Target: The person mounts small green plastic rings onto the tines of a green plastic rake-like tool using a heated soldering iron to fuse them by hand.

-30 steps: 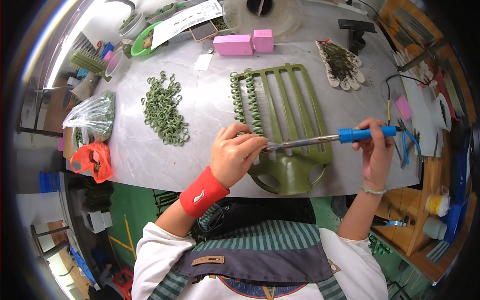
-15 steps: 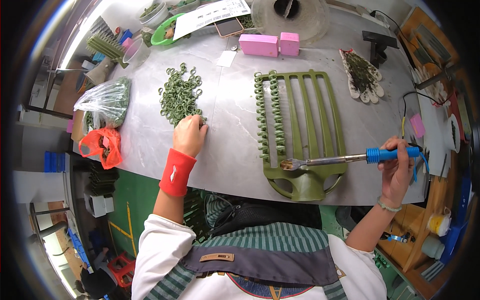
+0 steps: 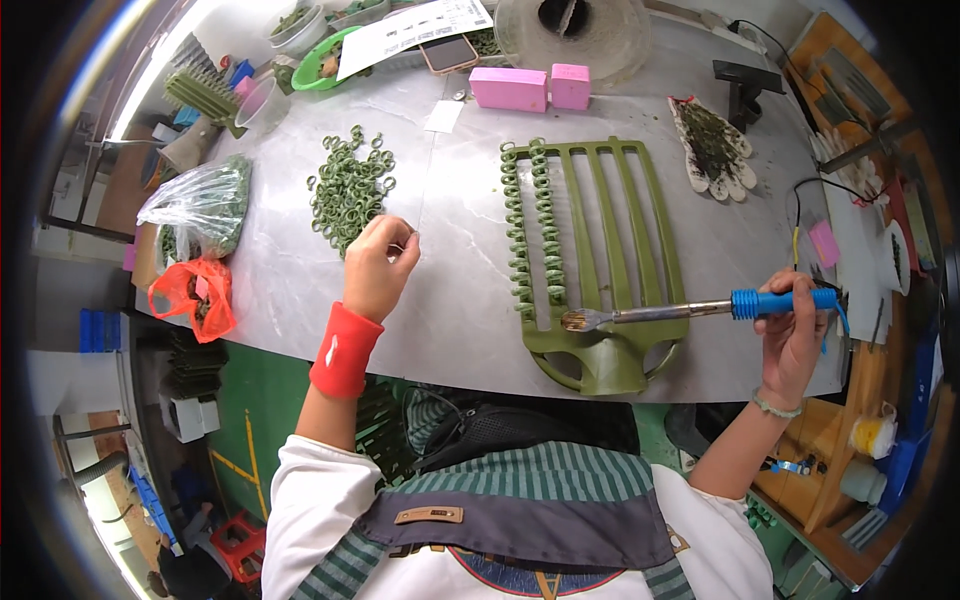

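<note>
My right hand (image 3: 792, 325) is wrapped round the blue handle of a soldering iron (image 3: 670, 312). Its metal shaft points left, and its broad, browned tip lies over the lower end of a green comb-like frame (image 3: 612, 365). This frame has several long bars, and rows of small green rings (image 3: 548, 230) line its two leftmost bars. At the lower edge of a loose pile of green rings (image 3: 350, 190) is my left hand (image 3: 380, 262), a red wristband below it. Its thumb and forefinger are pinched together; whatever is between them is too small to make out.
Pink blocks (image 3: 508, 90), a phone (image 3: 448, 54) and a white paper sheet (image 3: 415, 35) lie at the back. A stained glove (image 3: 712, 150) rests at far right. Plastic bags (image 3: 205, 205) stand at left. The iron's cable (image 3: 798, 225) runs along the right side.
My left hand has lifted slightly from the ring pile, its thumb and forefinger now pinched at its right edge. The whole view has shifted a little. My right hand holds the iron much as before.
</note>
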Motion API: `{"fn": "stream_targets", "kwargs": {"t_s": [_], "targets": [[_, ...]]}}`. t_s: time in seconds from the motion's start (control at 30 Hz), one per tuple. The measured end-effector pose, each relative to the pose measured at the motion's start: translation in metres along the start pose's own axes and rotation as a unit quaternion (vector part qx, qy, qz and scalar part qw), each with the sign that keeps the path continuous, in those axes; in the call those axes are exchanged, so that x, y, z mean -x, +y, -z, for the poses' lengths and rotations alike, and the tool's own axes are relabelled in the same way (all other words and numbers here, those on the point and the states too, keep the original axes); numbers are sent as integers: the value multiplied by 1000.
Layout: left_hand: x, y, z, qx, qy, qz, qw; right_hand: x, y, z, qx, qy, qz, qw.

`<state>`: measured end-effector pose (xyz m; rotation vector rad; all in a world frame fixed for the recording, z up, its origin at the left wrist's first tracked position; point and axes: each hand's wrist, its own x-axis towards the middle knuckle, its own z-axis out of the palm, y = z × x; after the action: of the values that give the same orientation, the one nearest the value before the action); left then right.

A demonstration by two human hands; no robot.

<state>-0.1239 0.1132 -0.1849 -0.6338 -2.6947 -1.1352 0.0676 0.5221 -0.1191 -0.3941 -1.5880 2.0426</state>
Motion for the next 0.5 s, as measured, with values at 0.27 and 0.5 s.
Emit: {"fn": "stream_targets", "kwargs": {"t_s": [0.27, 0.5], "targets": [[23, 98, -10, 144, -129, -47, 980, 3, 0, 0, 14, 29, 0, 999], [27, 119, -47, 7, -75, -235, 969, 0, 11, 2, -6, 35, -26, 999]]}}
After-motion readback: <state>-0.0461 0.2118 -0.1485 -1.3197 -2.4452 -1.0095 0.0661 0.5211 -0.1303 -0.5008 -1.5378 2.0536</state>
